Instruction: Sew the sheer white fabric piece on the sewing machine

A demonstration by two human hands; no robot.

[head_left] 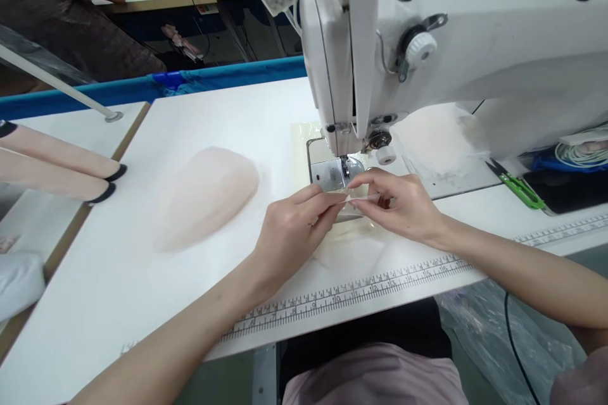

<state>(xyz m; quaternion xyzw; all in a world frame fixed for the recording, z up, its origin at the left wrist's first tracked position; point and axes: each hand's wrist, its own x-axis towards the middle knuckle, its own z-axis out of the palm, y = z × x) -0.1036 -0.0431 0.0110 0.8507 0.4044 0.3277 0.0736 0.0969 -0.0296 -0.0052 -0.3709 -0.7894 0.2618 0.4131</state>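
My left hand (292, 228) pinches the left side of a thin, pale strip of sheer fabric (349, 198), just in front of the presser foot (345, 168) of a white sewing machine (427, 44). Facing it, my right hand (401, 205) has thumb and fingers closed on the same strip from the right. The fingertips of both hands nearly meet. Most of the strip is hidden behind my fingers. To the left of my left hand lies a pale pink, cup-shaped piece of sheer fabric (216, 193) on the white table (166, 291).
Green-handled thread snips (520, 190) lie at the right beside a dark flat object (565, 186). A ruler tape (332, 300) runs along the front edge. Two pale padded bars (57, 164) jut in at left. Behind, a person (66, 12) stands near another table.
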